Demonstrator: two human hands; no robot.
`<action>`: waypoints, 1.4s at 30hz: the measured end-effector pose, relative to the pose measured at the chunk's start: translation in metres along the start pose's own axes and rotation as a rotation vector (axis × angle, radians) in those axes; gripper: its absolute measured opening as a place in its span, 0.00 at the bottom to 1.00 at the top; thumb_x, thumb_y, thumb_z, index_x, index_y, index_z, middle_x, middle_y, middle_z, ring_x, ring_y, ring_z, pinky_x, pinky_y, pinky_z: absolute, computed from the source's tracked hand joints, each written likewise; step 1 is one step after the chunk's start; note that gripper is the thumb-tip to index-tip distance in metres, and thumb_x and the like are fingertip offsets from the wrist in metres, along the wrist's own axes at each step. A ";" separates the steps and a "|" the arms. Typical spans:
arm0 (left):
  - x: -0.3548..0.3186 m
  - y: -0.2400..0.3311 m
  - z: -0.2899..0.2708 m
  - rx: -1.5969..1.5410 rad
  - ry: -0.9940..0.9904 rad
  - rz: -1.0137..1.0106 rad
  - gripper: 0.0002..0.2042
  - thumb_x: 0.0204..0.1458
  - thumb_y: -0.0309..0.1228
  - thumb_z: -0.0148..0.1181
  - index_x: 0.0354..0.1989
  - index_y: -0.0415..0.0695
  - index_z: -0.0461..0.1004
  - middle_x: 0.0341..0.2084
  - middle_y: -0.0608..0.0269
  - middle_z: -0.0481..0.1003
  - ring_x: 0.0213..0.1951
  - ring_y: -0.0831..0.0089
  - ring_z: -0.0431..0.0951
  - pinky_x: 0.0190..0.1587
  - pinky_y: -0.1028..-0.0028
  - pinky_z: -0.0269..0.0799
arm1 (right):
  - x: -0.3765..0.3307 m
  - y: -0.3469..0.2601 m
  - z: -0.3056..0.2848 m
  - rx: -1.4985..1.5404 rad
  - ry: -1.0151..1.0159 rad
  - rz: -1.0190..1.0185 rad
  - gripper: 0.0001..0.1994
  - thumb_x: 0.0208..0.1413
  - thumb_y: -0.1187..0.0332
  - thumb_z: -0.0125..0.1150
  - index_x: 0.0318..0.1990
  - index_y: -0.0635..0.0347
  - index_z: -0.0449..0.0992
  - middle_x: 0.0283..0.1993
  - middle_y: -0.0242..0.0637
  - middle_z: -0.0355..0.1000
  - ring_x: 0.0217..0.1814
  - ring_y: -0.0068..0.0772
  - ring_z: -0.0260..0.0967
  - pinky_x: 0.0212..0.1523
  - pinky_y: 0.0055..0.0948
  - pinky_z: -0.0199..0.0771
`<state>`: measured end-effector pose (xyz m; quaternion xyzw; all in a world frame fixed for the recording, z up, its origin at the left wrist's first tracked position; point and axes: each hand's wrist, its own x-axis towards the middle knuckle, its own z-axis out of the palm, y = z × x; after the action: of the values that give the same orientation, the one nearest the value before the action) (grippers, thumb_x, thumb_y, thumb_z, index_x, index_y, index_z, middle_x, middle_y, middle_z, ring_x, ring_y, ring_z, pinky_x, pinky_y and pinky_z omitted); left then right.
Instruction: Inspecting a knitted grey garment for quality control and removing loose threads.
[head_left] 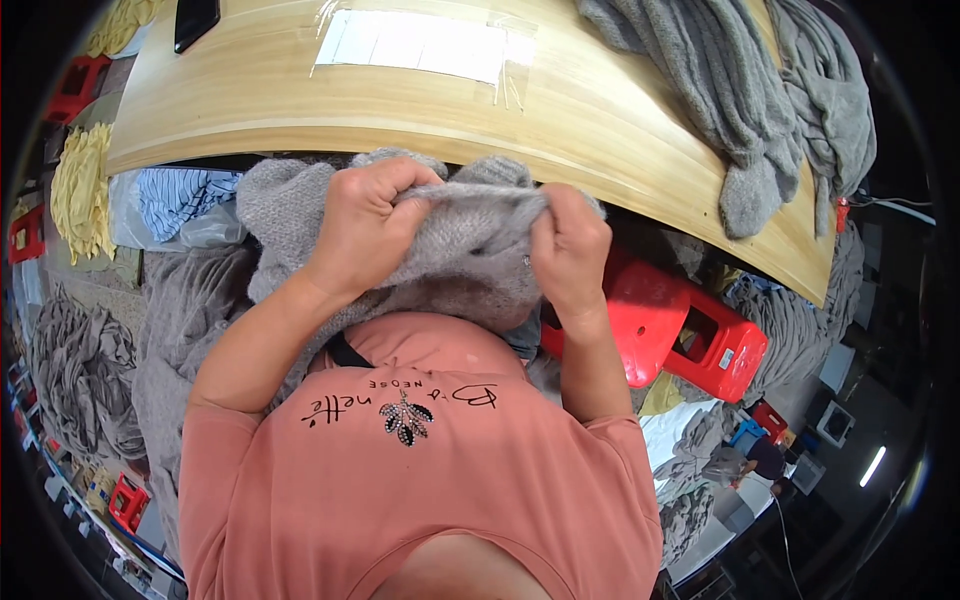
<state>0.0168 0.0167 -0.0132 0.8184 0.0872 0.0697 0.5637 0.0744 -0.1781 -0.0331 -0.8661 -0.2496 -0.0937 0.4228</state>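
Observation:
Between my two hands a grey knitted garment (pixel 455 240) is stretched by its edge, which runs as a taut band from one fist to the other. My left hand (pixel 372 222) pinches the band with thumb and forefinger on the left. On the right, my right hand (pixel 572 247) grips the other end with curled fingers. The rest of the knit hangs in folds over my lap, just off the table's near edge. Part of it is hidden behind my hands and forearms.
The wooden table (pixel 270 90) bears a taped white paper sheet (pixel 415 45), a dark phone (pixel 196 22) and grey knitwear (pixel 700 75). Red plastic stools (pixel 640 315) stand right of me. Grey knit heaps (pixel 80 345), yellow fabric (pixel 85 195) and a bagged striped cloth (pixel 180 200) lie left.

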 end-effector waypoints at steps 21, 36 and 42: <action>-0.020 0.006 0.014 -0.345 -0.263 -0.219 0.02 0.40 0.20 0.56 0.22 0.37 0.70 0.16 0.70 0.69 0.22 0.88 0.62 0.20 0.81 0.59 | -0.006 -0.035 0.030 0.452 -0.118 -0.094 0.01 0.45 0.81 0.51 0.26 0.66 0.67 0.20 0.37 0.62 0.19 0.29 0.59 0.20 0.24 0.58; -0.015 0.007 0.006 -0.675 -0.271 -0.347 0.02 0.40 0.20 0.60 0.24 0.37 0.74 0.18 0.72 0.70 0.23 0.88 0.65 0.24 0.85 0.60 | -0.007 -0.033 0.025 0.915 -0.245 0.480 0.04 0.50 0.77 0.49 0.27 0.67 0.71 0.23 0.28 0.67 0.23 0.15 0.59 0.25 0.17 0.59; -0.017 0.006 -0.002 -0.645 -0.231 -0.341 0.02 0.41 0.20 0.59 0.23 0.37 0.74 0.17 0.73 0.70 0.21 0.89 0.64 0.22 0.86 0.58 | -0.007 -0.028 0.017 1.173 -0.357 0.667 0.06 0.51 0.75 0.50 0.29 0.69 0.72 0.25 0.27 0.69 0.26 0.12 0.60 0.28 0.15 0.60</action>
<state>0.0003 0.0133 -0.0073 0.5753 0.1315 -0.0937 0.8018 0.0533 -0.1526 -0.0274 -0.5274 -0.0453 0.3353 0.7794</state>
